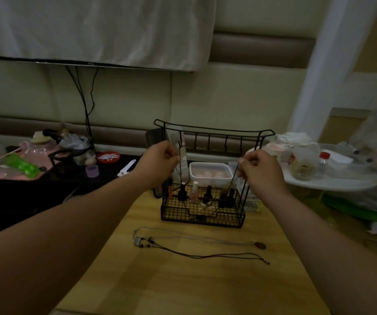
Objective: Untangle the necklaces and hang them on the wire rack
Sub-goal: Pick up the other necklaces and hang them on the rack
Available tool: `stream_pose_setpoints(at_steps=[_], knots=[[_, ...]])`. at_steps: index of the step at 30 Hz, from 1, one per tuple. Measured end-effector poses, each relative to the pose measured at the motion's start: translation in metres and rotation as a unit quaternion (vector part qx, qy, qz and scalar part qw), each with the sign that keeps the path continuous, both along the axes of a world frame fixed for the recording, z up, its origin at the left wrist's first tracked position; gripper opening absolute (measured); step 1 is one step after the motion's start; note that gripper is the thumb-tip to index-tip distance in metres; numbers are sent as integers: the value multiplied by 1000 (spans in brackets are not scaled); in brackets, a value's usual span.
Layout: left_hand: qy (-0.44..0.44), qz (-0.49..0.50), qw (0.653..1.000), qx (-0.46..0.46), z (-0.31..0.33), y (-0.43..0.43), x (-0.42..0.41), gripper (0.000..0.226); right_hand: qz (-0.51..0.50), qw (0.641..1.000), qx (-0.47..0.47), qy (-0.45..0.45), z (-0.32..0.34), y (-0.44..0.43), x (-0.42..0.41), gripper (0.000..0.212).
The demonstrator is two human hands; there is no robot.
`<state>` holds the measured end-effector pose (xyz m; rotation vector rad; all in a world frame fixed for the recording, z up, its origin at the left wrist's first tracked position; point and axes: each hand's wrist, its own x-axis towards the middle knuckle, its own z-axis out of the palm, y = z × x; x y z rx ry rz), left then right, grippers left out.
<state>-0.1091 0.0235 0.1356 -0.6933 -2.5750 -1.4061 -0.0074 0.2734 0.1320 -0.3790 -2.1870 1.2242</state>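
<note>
Left hand (160, 160) and right hand (256, 168) spread a thin dark cord necklace (200, 217)

Both hands pinch it, its loop sagging before the black wire rack (214, 130). Hanging seems in hand; next the cord must be lifted and caught on the rack. Two more cord necklaces (205, 255) lie on the wooden bench (183, 280)

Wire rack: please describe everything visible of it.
The wire rack looks like thin black metal. It stands upright on the wooden table. A top bar with upturned ends carries a row of short hooks; below sits a mesh basket holding small bottles. The left hand and right hand hold a dark cord before it; contact is unclear.
</note>
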Motion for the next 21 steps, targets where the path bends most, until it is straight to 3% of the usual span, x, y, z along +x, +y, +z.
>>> stream_pose_setpoints(at_steps=[10,21], knots=[[4,12,1000,-12,-18,7,1,13,0,1000,6,-13,-22,-3,-7,9],[3,27,998,49,-26,14,2,8,22,999,33,-23,-36,-8,-7,13]])
